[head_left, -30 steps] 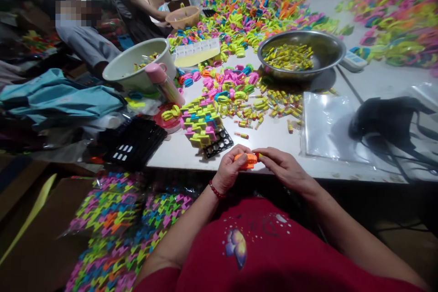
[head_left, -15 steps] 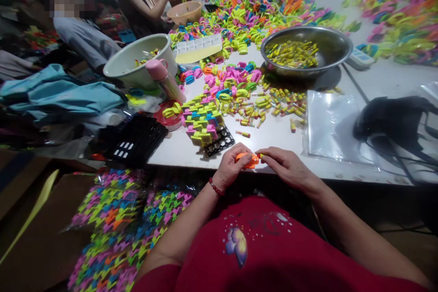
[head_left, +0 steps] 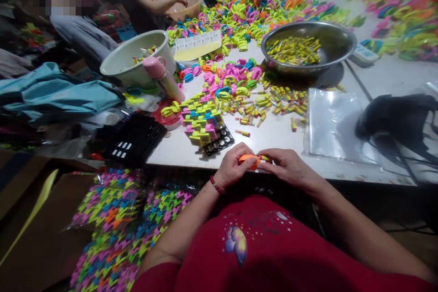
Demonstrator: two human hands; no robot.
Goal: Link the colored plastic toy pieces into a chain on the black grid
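Observation:
My left hand (head_left: 232,166) grips a small orange plastic piece (head_left: 249,159) at the near edge of the white table (head_left: 273,139). My right hand (head_left: 287,166) meets it from the right and pinches a little yellow tube (head_left: 264,158) against the orange piece. Just beyond my hands lies a black grid tray (head_left: 219,139) stacked with yellow, pink and blue plastic pieces (head_left: 200,118). Loose yellow tubes (head_left: 270,102) are scattered further out.
A steel bowl (head_left: 338,41) holds more yellow tubes; a pale bowl (head_left: 119,61) and a pink-capped bottle (head_left: 160,80) stand left. Clear bags (head_left: 328,123) and a black bag (head_left: 397,118) lie right. Filled packets (head_left: 116,219) sit below the table. Another person's arm (head_left: 153,2) reaches a tan bowl.
My hands stay together at the table edge; the orange piece has turned slightly in my fingers. The view has shifted a little, and the other person's hand has reached to the tan bowl.

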